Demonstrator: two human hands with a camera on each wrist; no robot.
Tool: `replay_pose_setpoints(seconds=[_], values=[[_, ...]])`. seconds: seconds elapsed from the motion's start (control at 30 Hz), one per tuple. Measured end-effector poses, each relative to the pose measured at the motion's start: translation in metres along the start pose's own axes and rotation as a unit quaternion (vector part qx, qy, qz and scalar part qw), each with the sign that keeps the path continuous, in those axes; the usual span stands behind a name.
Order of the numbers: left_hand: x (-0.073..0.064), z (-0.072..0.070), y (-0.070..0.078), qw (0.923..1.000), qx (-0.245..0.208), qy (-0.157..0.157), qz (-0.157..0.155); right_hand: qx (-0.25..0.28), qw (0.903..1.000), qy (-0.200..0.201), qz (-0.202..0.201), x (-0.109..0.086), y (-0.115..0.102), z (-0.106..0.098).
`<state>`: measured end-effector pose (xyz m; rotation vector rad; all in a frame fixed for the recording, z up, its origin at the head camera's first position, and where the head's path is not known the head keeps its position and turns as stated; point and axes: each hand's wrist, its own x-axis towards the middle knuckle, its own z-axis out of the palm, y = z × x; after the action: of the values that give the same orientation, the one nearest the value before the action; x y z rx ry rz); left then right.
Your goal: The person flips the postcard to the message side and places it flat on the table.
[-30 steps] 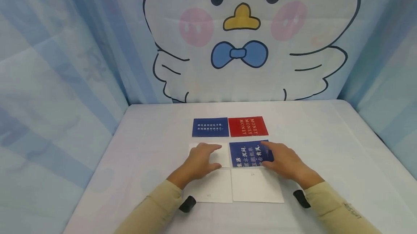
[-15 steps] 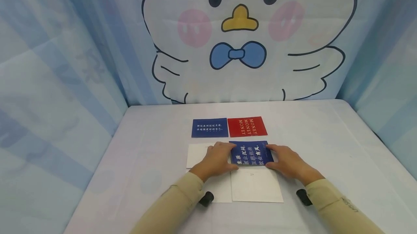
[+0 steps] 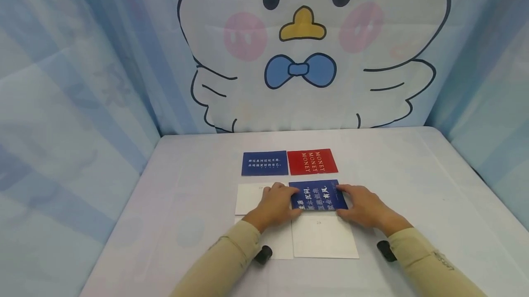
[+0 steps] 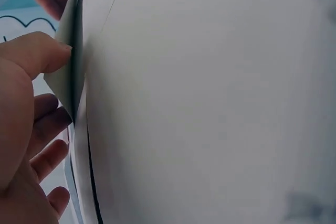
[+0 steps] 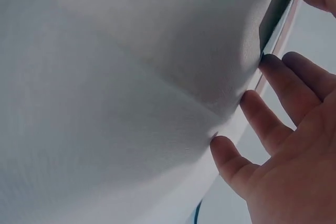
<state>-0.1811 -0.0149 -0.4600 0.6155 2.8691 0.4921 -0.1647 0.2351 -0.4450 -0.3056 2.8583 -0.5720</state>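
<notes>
In the head view my left hand (image 3: 274, 203) holds the left edge of a dark blue card (image 3: 318, 195) with white and silver writing. My right hand (image 3: 365, 205) grips the same card at its right edge, thumb at the near corner. The left wrist view shows the card (image 4: 65, 72) almost edge-on and tilted, between my left thumb and forefinger. From the right wrist, the card's end (image 5: 275, 14) lies between thumb and forefinger, while the other fingers (image 5: 257, 114) are spread near the table. Just in front of the card lies a white card (image 3: 324, 237).
Behind the held card lie another blue card (image 3: 264, 164) with small white writing and a red card (image 3: 312, 162) reading MONEY. Two more white cards lie partly under my left arm, one farther back (image 3: 249, 198) and one nearer (image 3: 283, 246). A cartoon-printed curtain (image 3: 301, 104) stands behind the table.
My left hand has moved right, from over the white cards to the blue card's left edge. My right hand has shifted slightly off the card's face to its right edge.
</notes>
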Motion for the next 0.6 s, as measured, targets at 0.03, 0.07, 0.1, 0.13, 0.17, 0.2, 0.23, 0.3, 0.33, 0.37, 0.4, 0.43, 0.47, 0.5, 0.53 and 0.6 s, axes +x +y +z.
replay_pose_setpoints(seconds=[0.03, 0.07, 0.1, 0.13, 0.17, 0.2, 0.23, 0.3, 0.33, 0.37, 0.4, 0.43, 0.47, 0.5, 0.53, 0.6], values=[[-0.0002, 0.0003, -0.0002, 1.0, -0.002, 0.003, 0.001, 0.002, 1.0, 0.001, -0.001, -0.0002, -0.0001, 0.0003], [-0.0003, 0.0005, -0.0003, 1.0, -0.002, 0.007, 0.003, 0.005, 1.0, 0.003, -0.003, -0.0003, 0.0, 0.0008], [-0.0007, 0.0002, 0.0, 0.9999, -0.003, 0.01, 0.004, 0.008, 0.9999, 0.005, -0.004, -0.0003, 0.0001, 0.0009], [-0.0009, -0.0001, 0.0001, 0.9999, -0.005, 0.013, 0.007, 0.011, 0.9999, 0.006, -0.004, -0.0001, 0.0005, 0.0011], [-0.0012, -0.0004, 0.0002, 0.9998, -0.008, 0.016, 0.007, 0.014, 0.9999, 0.007, -0.004, 0.0003, 0.001, 0.0007], [-0.0013, -0.0007, 0.0004, 0.9997, -0.012, 0.019, 0.008, 0.017, 0.9998, 0.007, -0.004, 0.0008, 0.0012, 0.0004], [-0.0013, -0.001, 0.0004, 0.9996, -0.015, 0.022, 0.007, 0.02, 0.9998, 0.007, -0.003, 0.0014, 0.0014, -0.0001], [-0.0015, -0.0008, 0.0003, 0.9994, -0.022, 0.025, 0.004, 0.03, 0.9995, 0.005, 0.001, 0.0025, 0.0014, -0.0013], [-0.0013, -0.0003, -0.0001, 0.9993, -0.024, 0.027, 0.0, 0.033, 0.9995, 0.004, 0.001, 0.0031, 0.0014, -0.0022], [-0.0012, 0.0004, -0.0006, 0.9993, -0.025, 0.028, -0.005, 0.035, 0.9994, 0.004, 0.0, 0.0037, 0.0013, -0.0031], [-0.001, 0.0011, -0.001, 0.9992, -0.027, 0.029, -0.009, 0.038, 0.9993, 0.004, 0.001, 0.004, 0.0011, -0.0034], [-0.0009, 0.0019, -0.0014, 0.999, -0.029, 0.031, -0.014, 0.041, 0.9991, 0.006, 0.001, 0.0043, 0.001, -0.0037], [-0.0011, 0.0024, -0.0015, 0.9989, -0.031, 0.032, -0.017, 0.043, 0.999, 0.007, 0.0, 0.0045, 0.0012, -0.0038], [-0.001, 0.0027, -0.0017, 0.9986, -0.034, 0.034, -0.02, 0.044, 0.999, 0.009, -0.001, 0.0046, 0.0015, -0.0041], [-0.0008, 0.0028, -0.0018, 0.9984, -0.038, 0.036, -0.023, 0.045, 0.9989, 0.011, -0.004, 0.0047, 0.002, -0.0043], [-0.0009, 0.0022, -0.0014, 0.9975, -0.051, 0.042, -0.026, 0.049, 0.9986, 0.018, -0.007, 0.0045, 0.0024, -0.0038]])
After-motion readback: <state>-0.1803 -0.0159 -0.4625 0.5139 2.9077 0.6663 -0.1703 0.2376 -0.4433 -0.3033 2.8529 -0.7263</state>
